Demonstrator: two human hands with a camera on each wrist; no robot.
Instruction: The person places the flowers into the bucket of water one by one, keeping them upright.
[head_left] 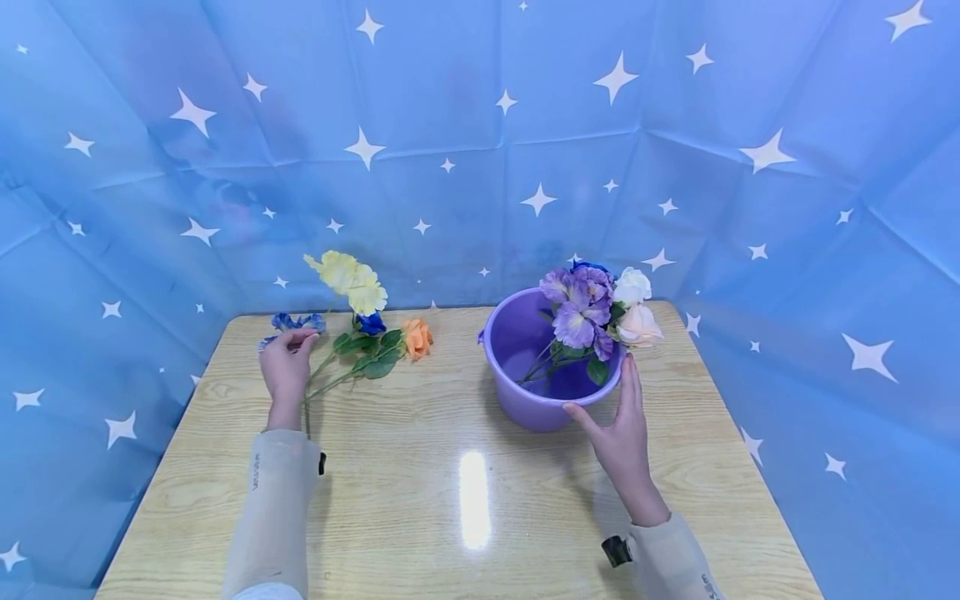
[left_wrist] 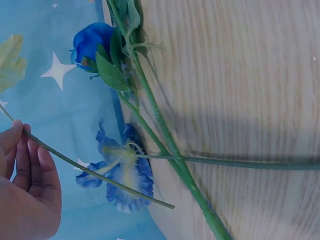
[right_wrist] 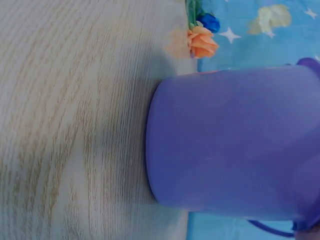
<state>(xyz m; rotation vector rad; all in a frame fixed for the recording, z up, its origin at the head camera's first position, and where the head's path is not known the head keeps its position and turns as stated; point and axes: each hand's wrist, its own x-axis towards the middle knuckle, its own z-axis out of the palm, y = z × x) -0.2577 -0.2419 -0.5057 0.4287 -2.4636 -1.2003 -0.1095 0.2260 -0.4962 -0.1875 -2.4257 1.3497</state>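
Observation:
My left hand (head_left: pixel 287 367) pinches the thin stem (left_wrist: pixel 100 177) of a yellow artificial flower (head_left: pixel 348 282) between thumb and fingertips, holding it up over the table's far left. The stem's bare end points down past a blue ruffled flower (left_wrist: pixel 125 175) lying below. At the purple bucket (head_left: pixel 532 412), my right hand (head_left: pixel 626 442) rests against the near right of the rim, its fingers straight and thumb spread. Inside the bucket lean a purple flower (head_left: pixel 576 321), a white flower (head_left: pixel 632 286) and a pale pink rose (head_left: pixel 639 326), heads over the far right rim.
An orange rose (head_left: pixel 417 339) and a blue rose (head_left: pixel 371 324) with green leaves lie on the wooden table (head_left: pixel 390 467), left of the bucket. A blue star-patterned cloth (head_left: pixel 450 100) hangs behind the table and along its sides.

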